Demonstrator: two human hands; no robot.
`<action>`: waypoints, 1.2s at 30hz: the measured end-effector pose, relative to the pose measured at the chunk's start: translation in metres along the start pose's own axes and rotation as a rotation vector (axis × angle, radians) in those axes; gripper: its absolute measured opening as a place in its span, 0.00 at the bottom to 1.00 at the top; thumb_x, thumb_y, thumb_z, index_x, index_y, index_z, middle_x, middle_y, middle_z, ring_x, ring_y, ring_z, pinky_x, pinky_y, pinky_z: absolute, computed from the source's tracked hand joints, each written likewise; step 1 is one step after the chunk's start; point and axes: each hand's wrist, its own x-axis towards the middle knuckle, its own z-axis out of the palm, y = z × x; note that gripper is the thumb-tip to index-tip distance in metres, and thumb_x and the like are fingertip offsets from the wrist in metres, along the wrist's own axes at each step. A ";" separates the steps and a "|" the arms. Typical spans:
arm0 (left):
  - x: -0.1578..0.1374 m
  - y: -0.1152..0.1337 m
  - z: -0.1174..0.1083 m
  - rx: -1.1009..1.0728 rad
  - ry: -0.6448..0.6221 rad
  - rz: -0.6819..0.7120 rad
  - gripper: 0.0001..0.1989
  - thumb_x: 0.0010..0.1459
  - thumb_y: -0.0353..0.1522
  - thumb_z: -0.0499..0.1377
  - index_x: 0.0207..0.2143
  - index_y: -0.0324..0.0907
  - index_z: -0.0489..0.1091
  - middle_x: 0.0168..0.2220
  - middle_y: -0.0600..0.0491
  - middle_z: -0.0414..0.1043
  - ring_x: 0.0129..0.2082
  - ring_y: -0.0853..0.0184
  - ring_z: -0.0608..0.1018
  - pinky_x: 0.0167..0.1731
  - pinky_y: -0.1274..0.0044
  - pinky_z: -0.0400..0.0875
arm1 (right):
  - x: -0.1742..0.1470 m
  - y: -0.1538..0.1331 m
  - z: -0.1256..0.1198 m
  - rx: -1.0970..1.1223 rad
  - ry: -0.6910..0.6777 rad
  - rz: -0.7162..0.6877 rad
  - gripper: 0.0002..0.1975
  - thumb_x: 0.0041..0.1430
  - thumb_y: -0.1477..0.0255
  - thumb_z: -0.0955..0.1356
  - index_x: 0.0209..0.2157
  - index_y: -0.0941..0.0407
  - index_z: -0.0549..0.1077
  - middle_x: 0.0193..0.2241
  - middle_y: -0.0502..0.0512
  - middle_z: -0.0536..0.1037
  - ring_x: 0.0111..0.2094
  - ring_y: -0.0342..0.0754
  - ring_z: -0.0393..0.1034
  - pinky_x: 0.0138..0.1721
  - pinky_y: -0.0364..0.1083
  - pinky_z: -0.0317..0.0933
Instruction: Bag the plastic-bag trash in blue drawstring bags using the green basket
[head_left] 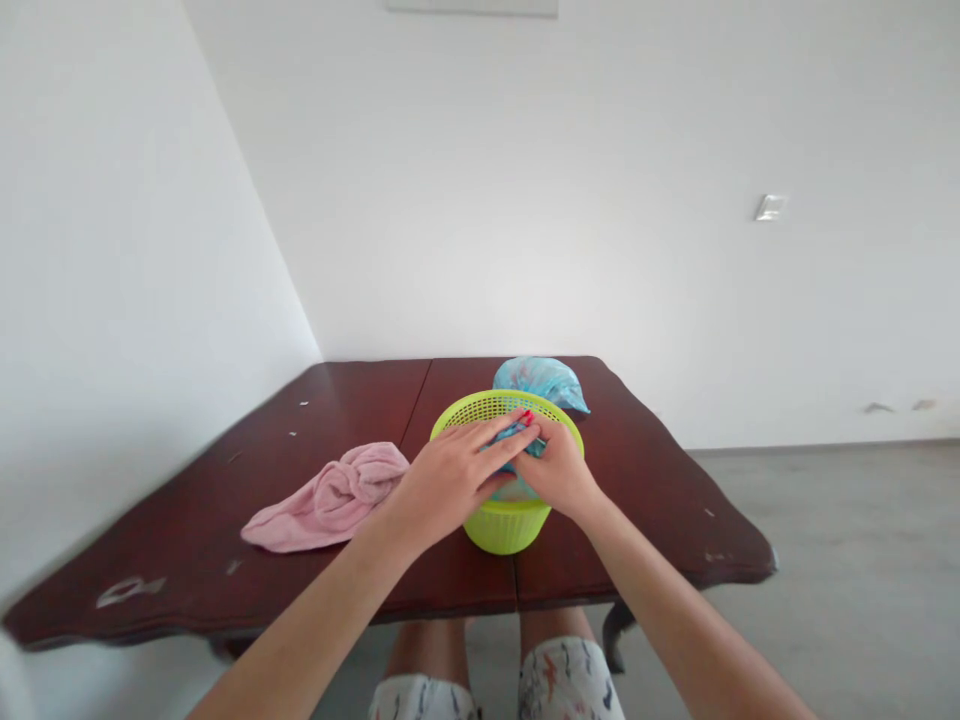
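Observation:
A lime-green plastic basket stands on the table with a blue plastic bag inside, partly covered by my hands. My left hand reaches over the basket from the left, its fingers stretched out and slightly apart across the bag, their tips meeting my other hand. From the right, my right hand has its fingers bent and closed on the bag's upper part. A red spot, apparently a painted nail, shows where the fingertips meet. What lies deeper in the basket is hidden.
The dark red-brown wooden table has a wavy edge and stands against white walls. A pink cloth lies crumpled left of the basket. Behind it sits a second filled blue plastic bag. Several pale marks dot the tabletop.

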 end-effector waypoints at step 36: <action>0.059 -0.039 -0.011 -0.984 0.493 -0.737 0.24 0.59 0.38 0.81 0.54 0.47 0.80 0.50 0.53 0.86 0.50 0.60 0.89 0.54 0.65 0.93 | -0.266 0.190 -0.030 -0.911 0.347 0.223 0.19 0.86 0.58 0.63 0.66 0.51 0.76 0.74 0.67 0.82 0.75 0.69 0.77 0.82 0.78 0.48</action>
